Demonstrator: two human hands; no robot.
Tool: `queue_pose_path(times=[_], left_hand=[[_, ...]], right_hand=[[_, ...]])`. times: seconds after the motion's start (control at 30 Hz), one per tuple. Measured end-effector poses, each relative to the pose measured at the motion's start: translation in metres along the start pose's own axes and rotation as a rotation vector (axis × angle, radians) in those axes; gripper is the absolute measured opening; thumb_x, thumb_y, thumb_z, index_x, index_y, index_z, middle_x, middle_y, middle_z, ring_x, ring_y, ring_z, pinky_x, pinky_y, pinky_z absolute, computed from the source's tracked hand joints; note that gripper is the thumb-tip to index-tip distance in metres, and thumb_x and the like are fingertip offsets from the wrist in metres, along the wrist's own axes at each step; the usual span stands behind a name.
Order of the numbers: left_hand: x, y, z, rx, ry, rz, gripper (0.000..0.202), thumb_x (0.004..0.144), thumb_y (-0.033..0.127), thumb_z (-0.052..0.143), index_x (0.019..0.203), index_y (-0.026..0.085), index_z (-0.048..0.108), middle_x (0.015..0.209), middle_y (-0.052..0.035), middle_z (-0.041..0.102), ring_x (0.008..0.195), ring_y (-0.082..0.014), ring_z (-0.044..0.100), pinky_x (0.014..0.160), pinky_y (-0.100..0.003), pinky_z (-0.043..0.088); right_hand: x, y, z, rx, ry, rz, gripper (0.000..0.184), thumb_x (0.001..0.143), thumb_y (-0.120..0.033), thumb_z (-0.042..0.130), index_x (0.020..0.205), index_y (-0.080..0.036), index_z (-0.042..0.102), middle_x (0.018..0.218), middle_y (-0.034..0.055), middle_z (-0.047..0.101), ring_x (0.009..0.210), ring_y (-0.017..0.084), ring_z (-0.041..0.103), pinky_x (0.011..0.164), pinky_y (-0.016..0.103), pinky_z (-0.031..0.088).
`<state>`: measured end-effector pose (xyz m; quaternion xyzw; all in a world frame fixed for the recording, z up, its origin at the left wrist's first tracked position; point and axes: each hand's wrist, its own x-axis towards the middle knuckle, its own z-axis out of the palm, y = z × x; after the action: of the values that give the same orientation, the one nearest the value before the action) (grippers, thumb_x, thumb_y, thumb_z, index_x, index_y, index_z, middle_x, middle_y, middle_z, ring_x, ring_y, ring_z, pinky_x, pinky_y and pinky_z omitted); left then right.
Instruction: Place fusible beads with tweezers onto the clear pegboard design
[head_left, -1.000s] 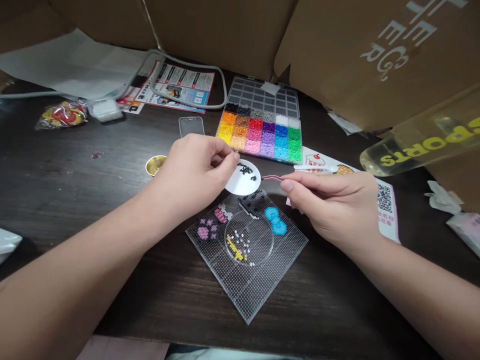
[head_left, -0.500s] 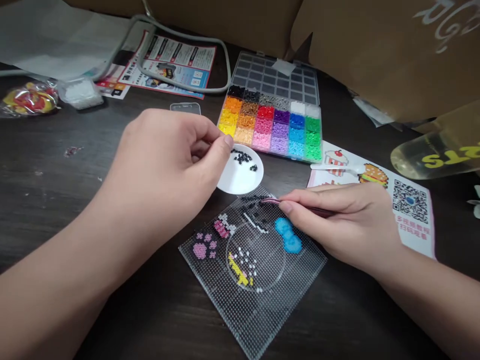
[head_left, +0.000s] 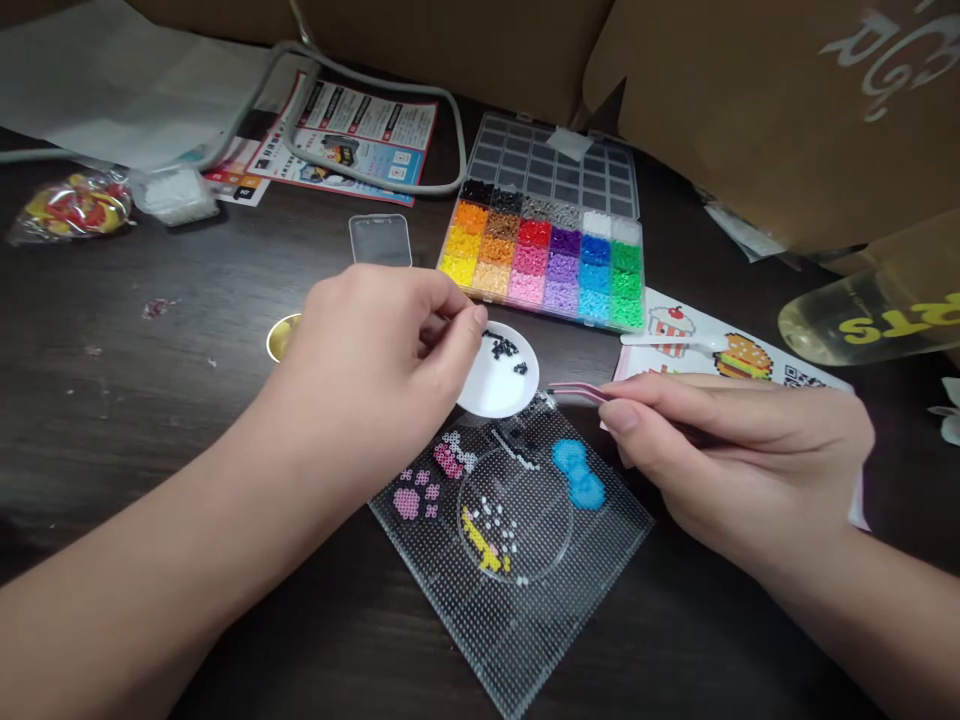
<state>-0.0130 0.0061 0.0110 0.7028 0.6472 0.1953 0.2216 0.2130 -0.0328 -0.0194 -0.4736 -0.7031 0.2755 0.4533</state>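
My left hand (head_left: 382, 350) is closed, thumb and forefinger pinched at the far rim of a small white dish (head_left: 495, 395) holding black beads (head_left: 506, 348). In my right hand (head_left: 742, 455) is a pair of pink tweezers (head_left: 581, 390), its tips just past the dish's right edge. A dark speck shows at the tips; I cannot tell whether it is a bead. Below lies a clear pegboard (head_left: 525, 630) bearing a pink paw of beads (head_left: 409, 500), a pink and white piece (head_left: 452, 457), a blue bow (head_left: 577, 475), and yellow and white beads (head_left: 484, 540) inside a clear ring.
An open bead box (head_left: 544, 255) with many colours stands behind the dish. To the right are a printed card (head_left: 817, 375) with a white spoon (head_left: 667, 342) and a clear bottle (head_left: 862, 320). Leaflets (head_left: 352, 140), a grey cable (head_left: 457, 130) and a small clear lid (head_left: 381, 240) lie at back left.
My left hand and the dish have come nearer and slightly right, now over the pegboard's far corner. The tweezers have lifted off the black beads on the board and shifted right.
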Motion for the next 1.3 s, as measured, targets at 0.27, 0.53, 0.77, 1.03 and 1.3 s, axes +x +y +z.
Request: queue_pose_path(times=[0.27, 0.53, 0.77, 1.03, 1.3], left_hand=[[-0.001, 0.003, 0.001, -0.124, -0.05, -0.021, 0.03, 0.097, 0.037, 0.058, 0.078, 0.025, 0.078, 0.069, 0.0015, 0.074, 0.065, -0.0184, 0.064, 0.068, -0.038, 0.041], [0.003, 0.0, -0.002, -0.113, -0.033, -0.03, 0.029, 0.098, 0.037, 0.059, 0.08, 0.024, 0.078, 0.073, -0.0002, 0.076, 0.07, -0.0199, 0.066, 0.07, -0.038, 0.041], [0.003, 0.003, -0.004, -0.074, 0.016, -0.068, 0.028, 0.097, 0.035, 0.059, 0.083, 0.023, 0.079, 0.076, 0.0003, 0.076, 0.071, -0.0185, 0.064, 0.071, -0.036, 0.041], [0.001, 0.001, -0.004, -0.099, 0.04, -0.046, 0.025, 0.096, 0.03, 0.063, 0.076, 0.023, 0.077, 0.073, 0.0026, 0.074, 0.067, -0.0164, 0.061, 0.069, -0.036, 0.04], [0.002, 0.002, -0.003, -0.1, 0.012, -0.056, 0.025, 0.096, 0.032, 0.063, 0.077, 0.024, 0.078, 0.077, 0.0017, 0.077, 0.07, -0.018, 0.063, 0.072, -0.038, 0.041]], right_hand=[[0.002, 0.006, 0.006, -0.051, 0.017, -0.053, 0.035, 0.082, -0.001, 0.082, 0.098, -0.032, 0.089, 0.07, -0.0047, 0.079, 0.049, 0.013, 0.067, 0.043, 0.025, 0.055], [0.006, 0.011, 0.002, -0.023, -0.015, -0.066, 0.035, 0.082, -0.001, 0.08, 0.098, -0.031, 0.089, 0.073, -0.0029, 0.081, 0.05, 0.014, 0.069, 0.043, 0.026, 0.056], [0.004, 0.016, 0.001, -0.032, -0.108, -0.044, 0.022, 0.086, -0.008, 0.079, 0.093, -0.026, 0.089, 0.071, 0.0004, 0.08, 0.051, 0.014, 0.069, 0.043, 0.026, 0.055], [0.005, 0.024, 0.0, -0.053, -0.298, 0.021, 0.015, 0.092, -0.015, 0.077, 0.086, -0.024, 0.088, 0.074, 0.0022, 0.081, 0.057, 0.014, 0.072, 0.046, 0.024, 0.054], [0.008, 0.022, 0.0, -0.02, -0.347, 0.057, 0.015, 0.094, -0.015, 0.075, 0.091, -0.02, 0.089, 0.073, 0.0027, 0.08, 0.056, 0.013, 0.071, 0.049, 0.023, 0.055]])
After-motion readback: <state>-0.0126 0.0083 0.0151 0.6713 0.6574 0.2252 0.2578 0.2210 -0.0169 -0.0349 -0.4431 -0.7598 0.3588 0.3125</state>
